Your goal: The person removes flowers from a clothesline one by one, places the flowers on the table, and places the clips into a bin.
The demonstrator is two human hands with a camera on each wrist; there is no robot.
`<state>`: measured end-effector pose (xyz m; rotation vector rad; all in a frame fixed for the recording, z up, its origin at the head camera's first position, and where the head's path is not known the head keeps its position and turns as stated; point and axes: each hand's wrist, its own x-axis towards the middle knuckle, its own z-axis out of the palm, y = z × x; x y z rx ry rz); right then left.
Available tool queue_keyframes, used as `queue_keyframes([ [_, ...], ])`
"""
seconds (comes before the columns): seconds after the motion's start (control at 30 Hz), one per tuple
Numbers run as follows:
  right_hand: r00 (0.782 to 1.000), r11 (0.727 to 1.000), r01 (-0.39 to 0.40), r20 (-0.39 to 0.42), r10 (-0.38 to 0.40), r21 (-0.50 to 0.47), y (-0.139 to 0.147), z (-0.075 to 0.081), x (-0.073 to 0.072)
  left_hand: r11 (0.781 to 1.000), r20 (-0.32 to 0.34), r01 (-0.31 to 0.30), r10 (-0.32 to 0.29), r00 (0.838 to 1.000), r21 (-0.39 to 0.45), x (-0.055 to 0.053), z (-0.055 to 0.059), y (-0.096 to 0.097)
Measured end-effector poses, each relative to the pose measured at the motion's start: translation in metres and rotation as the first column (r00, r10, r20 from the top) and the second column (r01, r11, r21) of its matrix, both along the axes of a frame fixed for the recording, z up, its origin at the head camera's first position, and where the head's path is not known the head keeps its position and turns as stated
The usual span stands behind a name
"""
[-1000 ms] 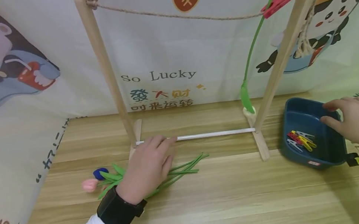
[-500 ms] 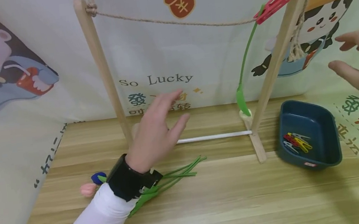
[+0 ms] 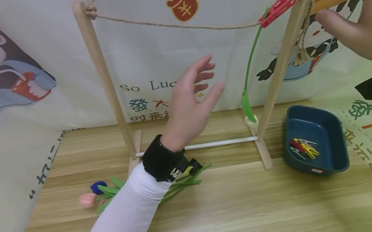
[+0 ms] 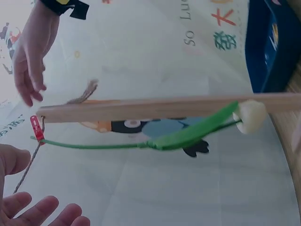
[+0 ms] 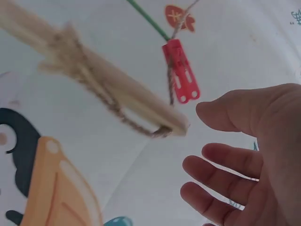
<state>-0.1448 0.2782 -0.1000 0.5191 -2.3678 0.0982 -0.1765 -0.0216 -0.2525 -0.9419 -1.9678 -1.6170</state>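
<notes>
My left hand (image 3: pixel 191 105) is in the air in front of the wooden frame, its fingers relaxed and holding nothing. Higher up at the right, my right hand (image 3: pixel 368 8) is raised beside the top of the right post (image 3: pixel 280 63), also holding nothing. A red clothespin (image 3: pixel 276 10) pinches a green stem to the twine (image 3: pixel 175 25) near that post. From it an artificial white tulip (image 4: pixel 252 117) hangs head down, with a green leaf (image 3: pixel 246 105). In the right wrist view the thumb is close to the clothespin (image 5: pixel 181 70), apart from it.
More artificial tulips, one pink (image 3: pixel 87 200) and one blue (image 3: pixel 98 187), lie on the wooden table (image 3: pixel 239 210) at the left, partly behind my left forearm. A dark blue bin (image 3: pixel 339 143) at the right holds several clothespins (image 3: pixel 304 148). A white rod (image 3: pixel 220 143) joins the posts low down.
My left hand has lifted off the lying flower stems and moved up and right. My right hand has risen from the bin to the height of the right post's top. The view has shifted slightly.
</notes>
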Motion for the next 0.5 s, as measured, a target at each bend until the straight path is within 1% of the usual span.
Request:
queue_keyframes([
  [0.1, 1.000, 0.996, -0.018, 0.003, 0.017, 0.088, -0.009, 0.010, -0.006, 0.998, 0.044, 0.053, -0.055, 0.998, 0.033, -0.006, 0.003, 0.013],
  [0.2, 0.999, 0.985, -0.030, 0.018, 0.028, 0.170, -0.017, 0.018, -0.012, 0.991, 0.084, 0.119, -0.125, 0.989, 0.065, -0.011, 0.004, 0.027],
  [0.3, 0.998, 0.976, -0.044, 0.058, 0.032, 0.213, -0.025, 0.025, -0.016, 0.982, 0.099, 0.169, -0.177, 0.979, 0.087, -0.017, 0.005, 0.040],
  [0.37, 0.995, 0.971, -0.038, 0.094, 0.016, 0.237, -0.028, 0.027, -0.017, 0.976, 0.097, 0.193, -0.203, 0.974, 0.098, -0.021, 0.005, 0.049],
  [0.5, 0.992, 0.959, -0.067, 0.120, 0.035, 0.277, -0.030, 0.031, -0.019, 0.969, 0.096, 0.216, -0.227, 0.969, 0.119, -0.025, 0.005, 0.061],
])
